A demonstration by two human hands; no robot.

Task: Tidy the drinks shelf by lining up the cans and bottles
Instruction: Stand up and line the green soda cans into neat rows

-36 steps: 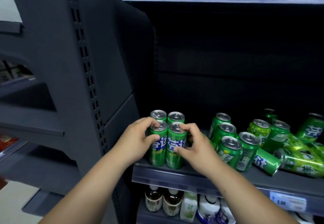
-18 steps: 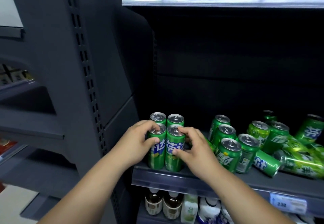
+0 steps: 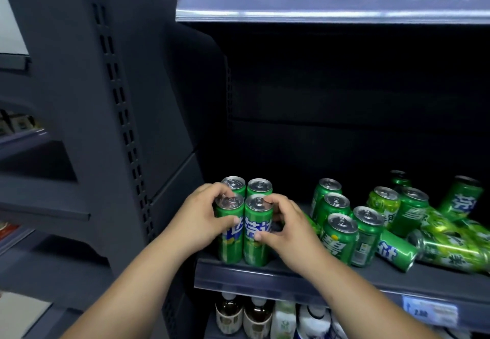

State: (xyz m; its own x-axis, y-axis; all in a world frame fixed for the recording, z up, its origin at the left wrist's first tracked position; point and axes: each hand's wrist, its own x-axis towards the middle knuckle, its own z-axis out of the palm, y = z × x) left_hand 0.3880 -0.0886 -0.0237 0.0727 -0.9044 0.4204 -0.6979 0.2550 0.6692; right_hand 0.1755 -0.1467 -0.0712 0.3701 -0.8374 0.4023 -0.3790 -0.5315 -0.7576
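Note:
Two tall green cans stand side by side at the front left of the dark shelf (image 3: 291, 272). My left hand (image 3: 197, 219) grips the left front can (image 3: 230, 243). My right hand (image 3: 287, 228) grips the right front can (image 3: 257, 243), thumb on its label and fingers at its rim. Two more upright green cans (image 3: 246, 186) stand right behind them. To the right, a loose cluster of green cans (image 3: 342, 222) stands unevenly, and several green cans (image 3: 450, 248) lie tipped on their sides.
A dark perforated upright (image 3: 124, 116) bounds the shelf on the left. The shelf above (image 3: 331, 7) carries blue-wrapped bottles. Below are brown bottles (image 3: 244, 314) and white containers (image 3: 313, 320). A price tag (image 3: 429, 312) sits on the shelf's front rail.
Both hands keep their hold on the two front cans, which stay in place. The camera view has shifted slightly upward, showing more of the upper shelf.

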